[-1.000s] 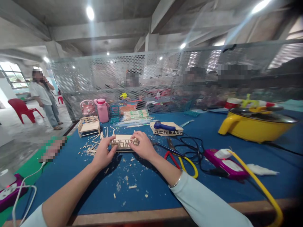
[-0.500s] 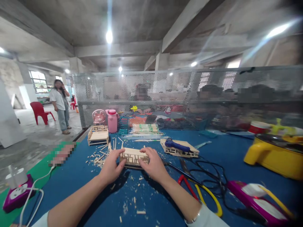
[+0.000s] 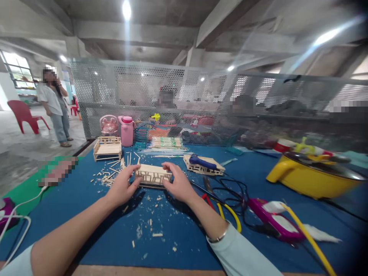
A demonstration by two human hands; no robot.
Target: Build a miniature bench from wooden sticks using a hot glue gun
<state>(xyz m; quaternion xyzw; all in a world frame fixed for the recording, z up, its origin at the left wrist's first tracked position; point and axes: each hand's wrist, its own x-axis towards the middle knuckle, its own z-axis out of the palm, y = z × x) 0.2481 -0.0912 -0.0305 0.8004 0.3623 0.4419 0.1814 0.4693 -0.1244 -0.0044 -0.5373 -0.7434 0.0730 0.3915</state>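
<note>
our left hand [image 3: 123,187] and right hand [image 3: 178,184], apart, clasp a small wooden model [image 3: 153,174] by its two ends

it is before us at the blue tabletop [image 3: 172,253]; whether it touches, we cannot tell; beyond, a clear packet [image 3: 169,145] holds pale sticks [image 3: 162,141]; the yellow pot [image 3: 313,184] at right wears a lid [image 3: 343,168], its contents hidden; the model's long axis runs left to right, latticed side facing us; its top is a flat, oblong panel; loose thin splints [image 3: 109,178] lie scattered near our left hand

Pale wooden model [image 3: 153,174], latticed, flat-topped
</note>
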